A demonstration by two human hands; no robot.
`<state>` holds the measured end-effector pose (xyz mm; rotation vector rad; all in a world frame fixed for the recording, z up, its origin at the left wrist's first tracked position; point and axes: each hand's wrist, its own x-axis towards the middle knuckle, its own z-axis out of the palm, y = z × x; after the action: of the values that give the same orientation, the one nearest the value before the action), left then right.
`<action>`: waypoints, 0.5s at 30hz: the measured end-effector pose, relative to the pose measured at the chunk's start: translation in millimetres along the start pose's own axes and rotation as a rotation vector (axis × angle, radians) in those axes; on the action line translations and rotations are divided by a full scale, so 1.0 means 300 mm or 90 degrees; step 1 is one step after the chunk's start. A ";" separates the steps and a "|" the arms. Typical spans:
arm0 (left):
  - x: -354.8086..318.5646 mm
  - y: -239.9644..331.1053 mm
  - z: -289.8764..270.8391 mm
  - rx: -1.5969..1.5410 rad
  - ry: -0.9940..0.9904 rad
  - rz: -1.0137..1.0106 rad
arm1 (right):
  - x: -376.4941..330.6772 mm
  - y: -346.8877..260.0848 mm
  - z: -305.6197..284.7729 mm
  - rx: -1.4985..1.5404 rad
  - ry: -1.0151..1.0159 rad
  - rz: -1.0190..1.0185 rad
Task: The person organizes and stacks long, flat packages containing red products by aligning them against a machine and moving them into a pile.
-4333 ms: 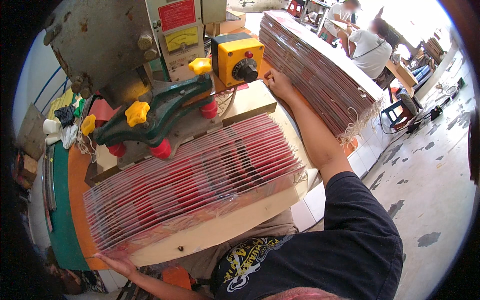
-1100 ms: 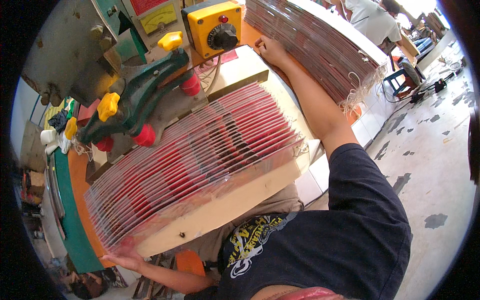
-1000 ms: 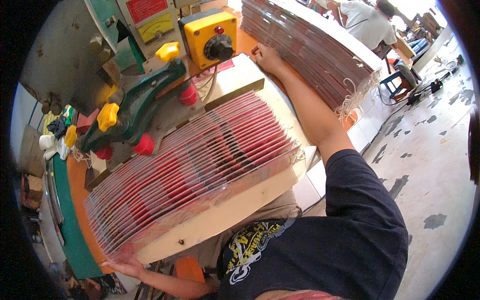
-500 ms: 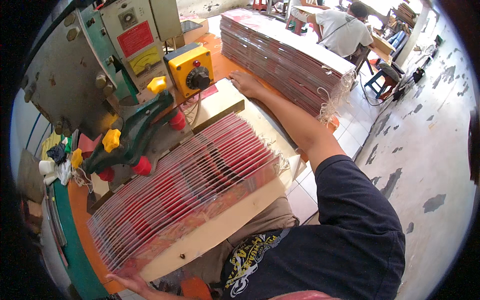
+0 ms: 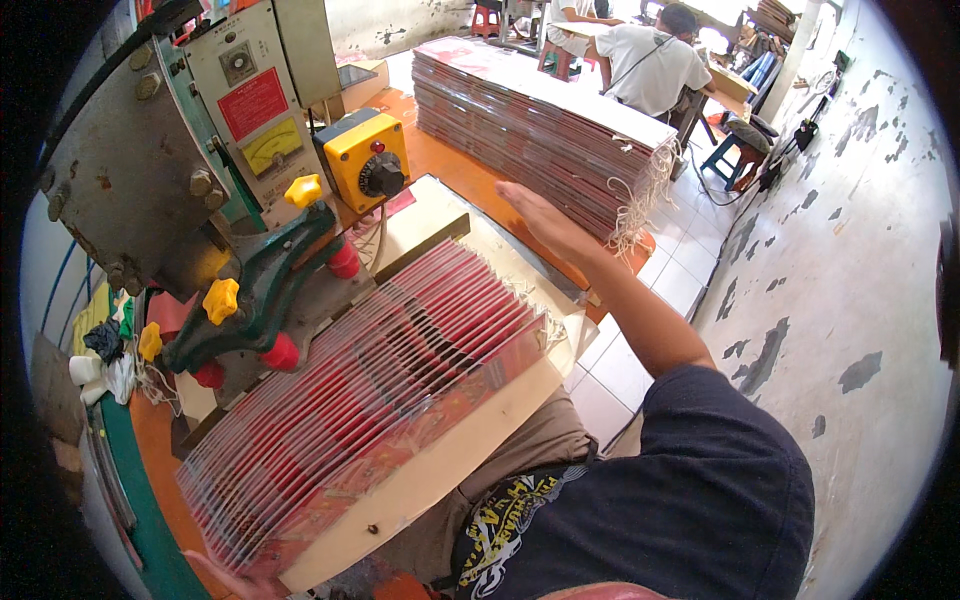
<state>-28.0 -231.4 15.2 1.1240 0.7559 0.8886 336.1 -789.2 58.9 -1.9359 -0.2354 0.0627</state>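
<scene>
A fanned row of flat red printed pieces (image 5: 370, 390) with shiny clear edges and white cords at the right end, looking like folded bags, rests on a pale board (image 5: 420, 480) before me. At its lower left corner, my left hand (image 5: 235, 578) lies against the stack's end with its fingers stretched out, partly cut off by the picture's edge. My right hand (image 5: 535, 212) is raised flat, fingers extended, over the orange table edge beyond the board; nothing is in it. A green press head (image 5: 260, 285) with yellow knobs and red feet stands just behind the row.
A yellow control box (image 5: 362, 160) with a black dial and a grey meter panel (image 5: 245, 100) stand at the back left. A tall pile of similar bundled pieces (image 5: 530, 125) with hanging cords fills the table behind. Another person (image 5: 655, 65) sits farther back. A peeling wall (image 5: 820, 300) runs along the right.
My right hand has lifted from the far edge of the board and moved right and nearer. The left hand stays at the stack's corner. The whole view has shifted slightly.
</scene>
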 end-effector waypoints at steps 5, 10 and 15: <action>0.014 -0.009 0.015 -0.004 -0.004 -0.003 | -0.232 0.008 0.047 0.284 -0.033 -0.047; 0.016 -0.017 0.022 -0.007 -0.007 -0.005 | -0.360 -0.024 0.121 0.368 -0.114 -0.055; 0.024 -0.017 0.018 -0.018 -0.004 -0.003 | -0.412 -0.079 0.217 0.430 -0.128 0.040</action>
<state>-18.9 -228.4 11.1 1.1001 0.7379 0.8889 201.8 -745.2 48.2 -1.2623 -0.2482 0.3363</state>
